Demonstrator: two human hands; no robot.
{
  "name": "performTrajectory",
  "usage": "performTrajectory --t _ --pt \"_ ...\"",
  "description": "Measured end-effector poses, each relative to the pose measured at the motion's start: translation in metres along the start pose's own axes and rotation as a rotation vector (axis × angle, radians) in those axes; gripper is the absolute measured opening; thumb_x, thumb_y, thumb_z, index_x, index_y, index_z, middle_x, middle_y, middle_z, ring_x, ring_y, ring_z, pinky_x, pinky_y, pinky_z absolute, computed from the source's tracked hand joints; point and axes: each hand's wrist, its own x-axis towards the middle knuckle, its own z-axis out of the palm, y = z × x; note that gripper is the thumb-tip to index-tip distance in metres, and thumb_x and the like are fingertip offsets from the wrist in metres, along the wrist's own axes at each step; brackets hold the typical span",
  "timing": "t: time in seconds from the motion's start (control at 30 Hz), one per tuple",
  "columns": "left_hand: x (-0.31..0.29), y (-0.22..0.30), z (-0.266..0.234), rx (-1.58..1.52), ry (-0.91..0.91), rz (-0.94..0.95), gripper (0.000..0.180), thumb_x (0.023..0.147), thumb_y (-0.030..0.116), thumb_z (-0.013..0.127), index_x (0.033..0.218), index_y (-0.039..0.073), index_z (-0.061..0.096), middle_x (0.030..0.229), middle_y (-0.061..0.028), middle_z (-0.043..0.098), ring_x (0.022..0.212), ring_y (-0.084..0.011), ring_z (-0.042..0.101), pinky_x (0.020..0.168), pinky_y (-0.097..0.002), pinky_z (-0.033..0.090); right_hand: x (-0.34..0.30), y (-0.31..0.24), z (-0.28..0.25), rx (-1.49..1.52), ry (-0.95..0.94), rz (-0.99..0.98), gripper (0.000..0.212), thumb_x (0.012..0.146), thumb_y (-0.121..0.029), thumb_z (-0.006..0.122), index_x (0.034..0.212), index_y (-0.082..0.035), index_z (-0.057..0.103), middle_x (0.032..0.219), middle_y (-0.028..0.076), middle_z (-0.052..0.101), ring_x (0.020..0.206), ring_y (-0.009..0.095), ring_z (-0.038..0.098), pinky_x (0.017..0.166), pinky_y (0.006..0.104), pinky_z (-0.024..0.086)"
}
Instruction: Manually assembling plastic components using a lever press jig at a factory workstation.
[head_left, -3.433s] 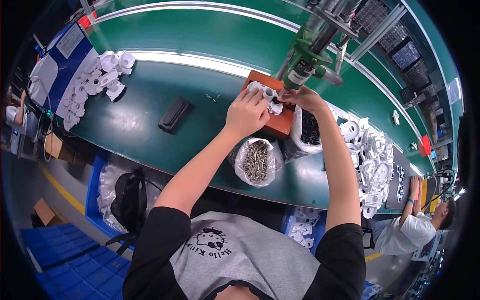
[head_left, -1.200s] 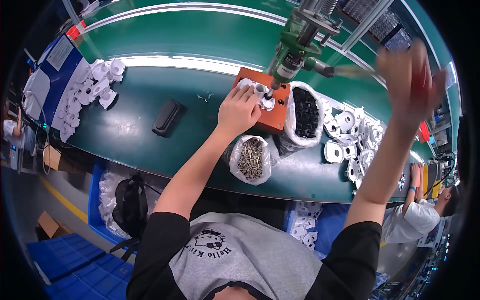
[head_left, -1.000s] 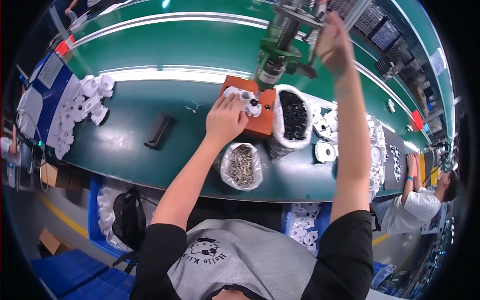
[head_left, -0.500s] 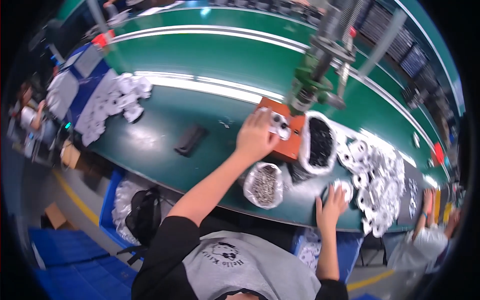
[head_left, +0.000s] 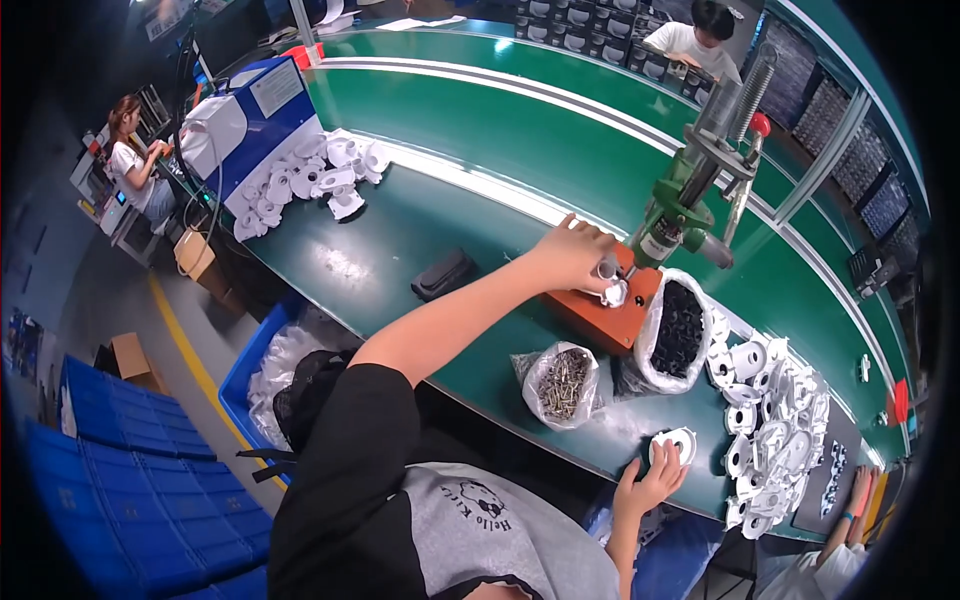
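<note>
My left hand (head_left: 574, 258) reaches over the orange block (head_left: 612, 318) below the green press (head_left: 672, 215). Its fingers are closed on a white plastic part (head_left: 614, 293), tilted up at the block's top; the hand partly hides it. At the table's front edge my right hand (head_left: 648, 487) has its fingertips on the rim of a round white plastic part (head_left: 683, 446), thumb to one side. Between my arms stands a clear bag of small metal screws or pins (head_left: 565, 388). A white-lined bag of black pieces (head_left: 680, 335) stands right beside the block.
White plastic parts lie in a pile (head_left: 775, 430) at right and another (head_left: 305, 178) at far left. A dark case (head_left: 445, 275) rests on the green table (head_left: 330, 262). A blue crate (head_left: 245, 370) stands below its edge. Other people work at left, far side and right.
The view has swung, shifting the table scene rightward. The white part under my left hand, lying flatter on the block before, is now tilted up. My right hand stays at its round part.
</note>
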Motion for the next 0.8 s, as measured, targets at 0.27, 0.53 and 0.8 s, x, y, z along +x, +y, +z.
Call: performTrajectory --t 0.27,0.53,0.8 --pt "0.001 -0.051 -0.008 -0.465 0.25 -0.637 0.038 0.073 0.035 0.074 0.084 0.001 0.062 0.084 -0.0183 0.064 0.081 -0.0336 0.061 0.072 -0.038 0.049 0.002 -0.001 0.002 0.006 0.029 0.029 0.037 0.074 -0.013 0.06 0.111 -0.008 0.059 0.125 0.011 0.053 0.122 0.031 0.045 0.109 0.0508 0.02" --pt "-0.017 -0.157 0.033 -0.214 0.278 -0.668 0.078 0.076 0.038 0.07 0.135 0.0 0.035 0.13 -0.0389 0.035 0.125 -0.0471 0.037 0.1 -0.0493 0.037 0.003 -0.002 0.0 0.004 0.014 0.04 0.039 0.072 -0.012 0.061 0.11 -0.006 0.059 0.124 0.011 0.053 0.12 0.031 0.046 0.108 0.0521 0.021" --pt "-0.168 -0.283 -0.031 0.621 0.093 -1.262 0.05 0.076 0.044 0.062 0.122 0.027 0.059 0.141 -0.0289 0.03 0.127 -0.0456 0.034 0.099 -0.0577 0.033 -0.001 -0.001 0.002 0.068 0.061 0.083 0.04 0.069 -0.002 0.064 0.109 -0.004 0.058 0.116 0.012 0.055 0.112 0.032 0.049 0.107 0.0535 0.026"
